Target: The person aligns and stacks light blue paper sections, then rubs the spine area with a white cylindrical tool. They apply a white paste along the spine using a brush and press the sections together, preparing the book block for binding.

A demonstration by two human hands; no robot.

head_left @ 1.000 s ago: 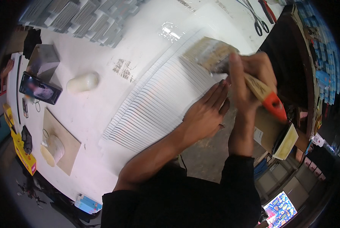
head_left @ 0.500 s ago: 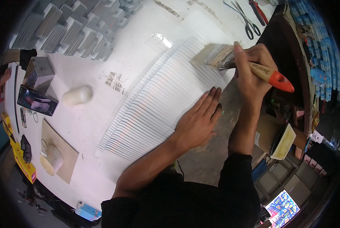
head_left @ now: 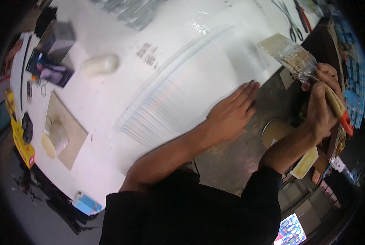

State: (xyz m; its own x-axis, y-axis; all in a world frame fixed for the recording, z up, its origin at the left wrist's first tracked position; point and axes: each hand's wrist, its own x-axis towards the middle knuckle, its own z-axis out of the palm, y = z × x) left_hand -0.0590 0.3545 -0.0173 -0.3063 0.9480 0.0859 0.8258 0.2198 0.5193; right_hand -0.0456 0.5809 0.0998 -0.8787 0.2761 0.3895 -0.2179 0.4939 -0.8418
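White ribbed sheeting point(head_left: 178, 102), a long run of thin stacked strips, lies slantwise across the middle of the white tabletop point(head_left: 109, 36), reaching from near its front edge toward the far right corner. We see the left hand point(head_left: 230, 116) resting flat on the near end of that sheeting, close to the tabletop's right edge, fingers point(head_left: 244, 92) stretched out and held nearly together, palm down, clamped on nothing. The right hand point(head_left: 321, 104) is off the tabletop, out past its right edge, with its fingers wrapped tight around the pale wooden handle of a wide paintbrush point(head_left: 301, 61). The brush has an orange tip at the handle's end; its bristle head points up toward the far right corner and looks covered in clear wrap. It hangs just beyond the sheeting, and we cannot tell whether it touches the edge.

Toward the left edge of the tabletop lie a pale oval lump point(head_left: 100, 65), a dark phone point(head_left: 50, 71) and a brown board point(head_left: 64, 136). Scissors point(head_left: 290, 20) sit at the far right corner. Below the right hand, on the grey floor point(head_left: 227, 159), stands a round tin point(head_left: 277, 131).
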